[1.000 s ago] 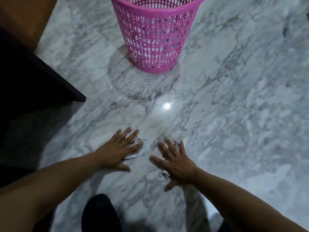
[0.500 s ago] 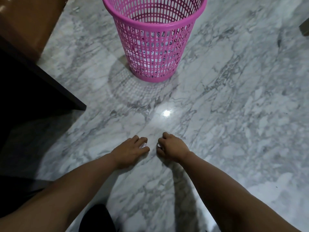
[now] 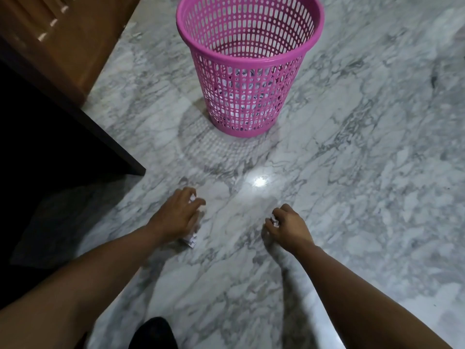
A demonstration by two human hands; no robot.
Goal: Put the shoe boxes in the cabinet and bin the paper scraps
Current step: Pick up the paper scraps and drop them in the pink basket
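A pink mesh bin (image 3: 247, 71) stands upright on the marble floor ahead of me, with white paper scraps visible through its lower wall. My left hand (image 3: 176, 215) is closed on white paper scraps (image 3: 191, 239) that stick out under the palm and between the fingers. My right hand (image 3: 289, 226) is closed on a small crumpled white scrap (image 3: 274, 221). Both hands are low over the floor, short of the bin and apart from each other. No shoe boxes are in view.
A dark cabinet edge (image 3: 75, 114) and brown wooden panel (image 3: 63, 34) run along the left. Grey-white marble floor (image 3: 364, 159) spreads to the right, with a bright light reflection (image 3: 259, 182). A dark shape (image 3: 153, 333) sits at the bottom edge.
My hands went from flat on the floor over the scraps to closed fists holding them, then moved apart. The view tilted up, so the bin shows more fully.
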